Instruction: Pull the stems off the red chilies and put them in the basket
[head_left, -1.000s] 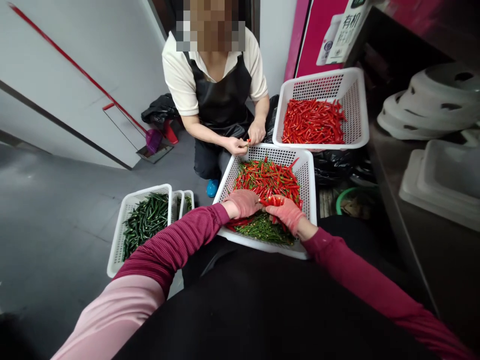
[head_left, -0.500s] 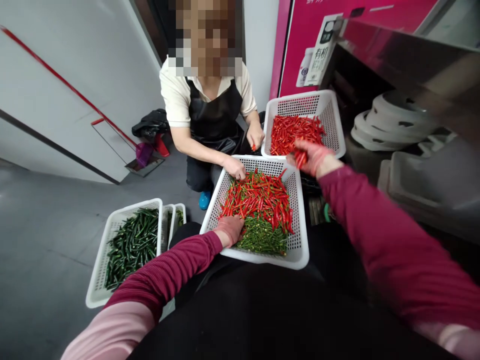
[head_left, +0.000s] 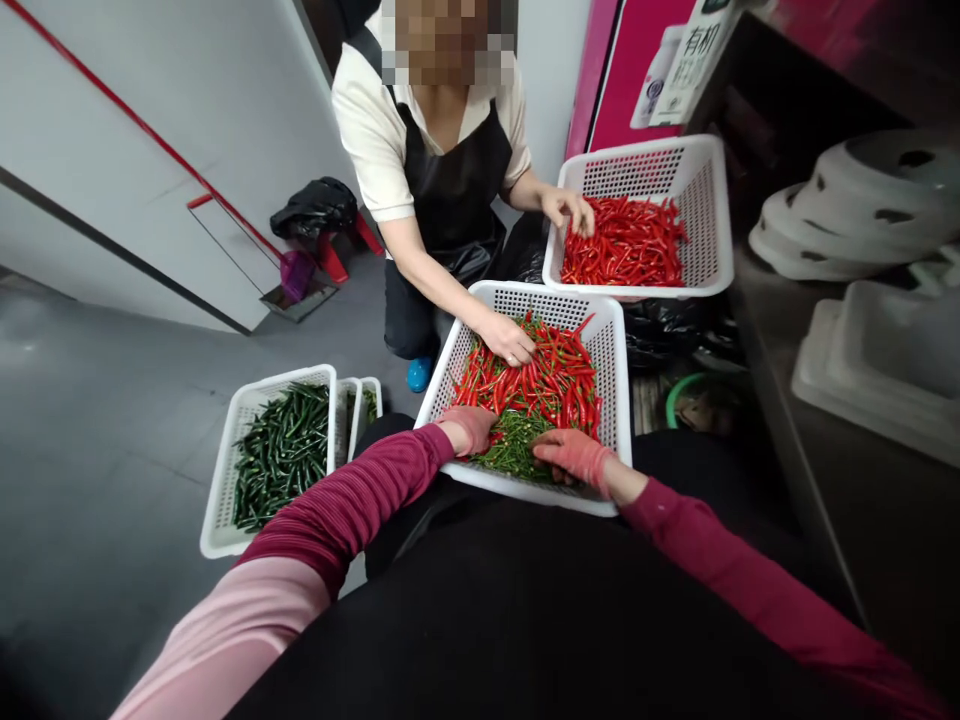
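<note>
A white basket [head_left: 619, 400] in front of me holds red chilies [head_left: 541, 385] at the back and a pile of green stems [head_left: 510, 445] at the front. Gloved in pink, my left hand [head_left: 472, 428] rests at the left edge of the stems, its fingertips hidden among them. My right hand [head_left: 574, 458], in a pink glove too, lies at the right side of the stems with fingers curved over them; whether it grips any is hidden. Behind on the right stands a second white basket [head_left: 709, 215] of loose red chilies [head_left: 626, 243].
A person [head_left: 457, 180] squats opposite, one hand in each chili basket. A basket of dark green chilies [head_left: 281, 455] stands on the floor at left, beside smaller baskets. White containers [head_left: 885, 360] sit at right. A red-handled dustpan [head_left: 296, 300] leans by the wall.
My right hand has moved from the back basket, where it held red chilies, down to the stems, and those chilies are gone from it. The other person's hands have shifted to the right.
</note>
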